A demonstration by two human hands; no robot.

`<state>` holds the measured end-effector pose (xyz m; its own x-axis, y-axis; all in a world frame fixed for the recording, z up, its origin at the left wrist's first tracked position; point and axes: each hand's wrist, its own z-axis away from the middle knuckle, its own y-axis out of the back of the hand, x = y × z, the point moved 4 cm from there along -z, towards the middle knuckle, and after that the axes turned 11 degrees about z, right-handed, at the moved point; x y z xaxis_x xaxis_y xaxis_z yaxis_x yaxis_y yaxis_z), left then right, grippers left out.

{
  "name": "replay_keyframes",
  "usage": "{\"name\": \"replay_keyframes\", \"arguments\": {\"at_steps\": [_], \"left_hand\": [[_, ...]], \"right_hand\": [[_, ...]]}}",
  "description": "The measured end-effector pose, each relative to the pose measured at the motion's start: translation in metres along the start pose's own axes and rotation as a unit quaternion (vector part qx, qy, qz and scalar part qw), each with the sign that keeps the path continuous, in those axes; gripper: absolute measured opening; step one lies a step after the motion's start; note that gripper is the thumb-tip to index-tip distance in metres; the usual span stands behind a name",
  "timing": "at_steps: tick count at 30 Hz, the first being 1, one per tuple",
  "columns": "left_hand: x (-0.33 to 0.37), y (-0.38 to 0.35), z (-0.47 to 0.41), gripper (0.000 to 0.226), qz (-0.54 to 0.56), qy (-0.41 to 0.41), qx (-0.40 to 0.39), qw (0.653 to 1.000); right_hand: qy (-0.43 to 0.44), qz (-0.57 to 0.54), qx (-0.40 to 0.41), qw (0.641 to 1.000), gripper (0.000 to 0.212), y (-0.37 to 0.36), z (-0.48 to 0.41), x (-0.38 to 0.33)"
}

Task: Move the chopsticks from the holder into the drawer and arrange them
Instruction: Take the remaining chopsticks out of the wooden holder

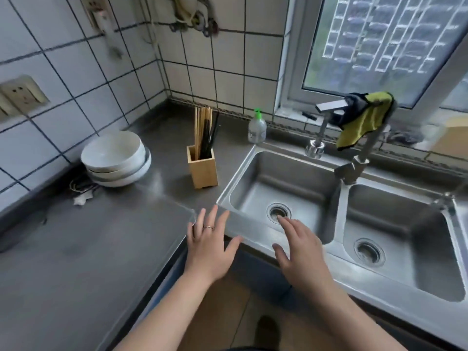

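Far left on the bench (76,249): stacked white bowls (116,158). Right of them, well back from the front edge, the wooden holder (202,168) stands upright w/ the chopsticks (202,130) in it, light wooden ones plus a few dark ones. Nearer the camera the left hand (210,247), ring on one finger, hovers at the bench's front corner, grip wide open, fingers spread, nothing in it. The right hand (301,249) is likewise open and empty, over the near rim of the sink (291,178). By my read it's the very start: nothing picked up yet. Next move is prob. a reach fwd to the holder, gathering the bundle so none spill. The drawer isn't visible; presumably it's below the bench, where forearms and the edge block the view. Chopstick count is too blurred to tell.
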<state>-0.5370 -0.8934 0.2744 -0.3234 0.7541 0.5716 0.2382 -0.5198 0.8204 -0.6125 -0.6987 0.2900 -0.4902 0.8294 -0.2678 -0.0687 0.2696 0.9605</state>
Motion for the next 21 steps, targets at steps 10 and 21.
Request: {"name": "replay_keyframes", "arguments": {"at_steps": [10,21], "left_hand": [[-0.027,0.032,-0.088,0.063,0.09,0.131,0.091,0.983],[-0.073,0.069,-0.212,0.058,0.264,0.126,0.115,0.949]], "right_hand": [[0.119,-0.019,-0.031,0.992,0.06,0.005,-0.143,-0.031],[0.076,-0.17,-0.061,0.981,0.064,-0.009,-0.256,-0.091]]}}
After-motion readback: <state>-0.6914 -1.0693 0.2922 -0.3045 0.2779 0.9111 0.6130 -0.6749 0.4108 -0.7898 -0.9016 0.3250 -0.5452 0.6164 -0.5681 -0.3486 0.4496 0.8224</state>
